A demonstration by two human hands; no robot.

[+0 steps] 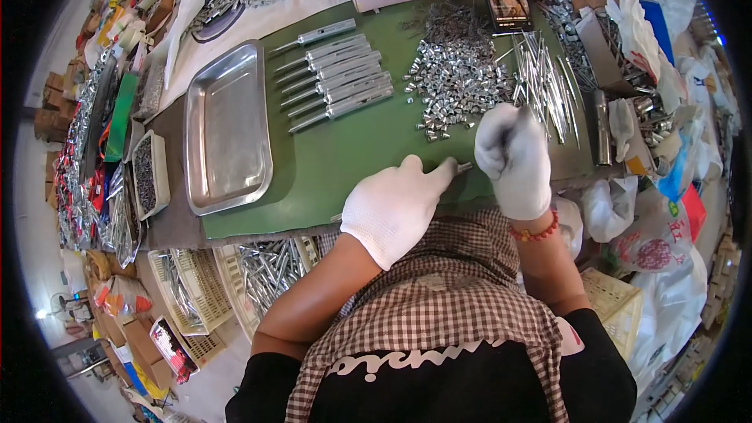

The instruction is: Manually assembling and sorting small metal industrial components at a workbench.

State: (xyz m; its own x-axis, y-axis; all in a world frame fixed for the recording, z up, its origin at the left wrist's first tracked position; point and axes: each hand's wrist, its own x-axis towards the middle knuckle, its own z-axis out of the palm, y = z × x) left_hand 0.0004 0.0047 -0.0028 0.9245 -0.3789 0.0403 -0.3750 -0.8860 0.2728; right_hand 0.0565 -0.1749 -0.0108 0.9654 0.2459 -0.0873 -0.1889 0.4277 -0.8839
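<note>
Metal piece (465,167), head view: it lies at the fingertips of the gloved left hand (398,207), low over the near part of the green mat (301,176). Its bare end pokes out past the index finger, pointing right and slightly away from the body, toward the right hand (513,166). That visible stub's long axis runs roughly across the person's front; the rest is hidden by the glove. The left hand is nearer, being in contact; the right is just beyond the free end, raised and apart from it. The left fingers are clamped on the piece. The right fingers are curled together, but whether they pinch anything I cannot tell.

Writing shows on 3 things: the black shirt (258,392) has large white script, partly covered by the checked apron (439,313); a dark panel with a portrait (509,0) bears small pale lettering along its lower part; a plastic bag (654,247) at the right carries coloured print, creased by its folds.
</note>
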